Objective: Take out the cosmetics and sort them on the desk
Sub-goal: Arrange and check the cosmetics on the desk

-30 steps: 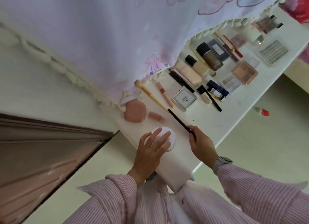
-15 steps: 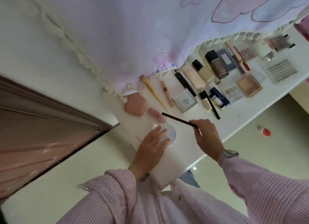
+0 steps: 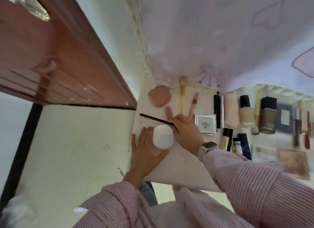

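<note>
From my head view, my left hand [image 3: 146, 148] lies flat on the white desk [image 3: 183, 161], fingers straight and spread, its inner edge and thumb touching a round, smooth white compact [image 3: 163, 136] that sits near the desk's left edge. My right hand [image 3: 186, 130] reaches across just above that compact, fingers curled and pinching a thin, straight black pencil [image 3: 155, 119] – the stick slants up and left, its far tip close to the desk's left edge. A grey watch [image 3: 208, 147] sits at that wrist, and both my sleeves are soft pink-striped cloth. Beyond my knuckles lie a rounded pink puff [image 3: 159, 96], a short pink tube [image 3: 168, 112] and a yellow-handled brush [image 3: 182, 93], all apart from one another. To the right a square silvery box [image 3: 205, 124] lies flat, then a row of bottles – one pale beige [image 3: 246, 111], one brown with a dark cap [image 3: 268, 115]. The bare desk is the stretch below my hands, running to the near edge; a pale fringed cloth [image 3: 220, 32] overhangs the far side.
</note>
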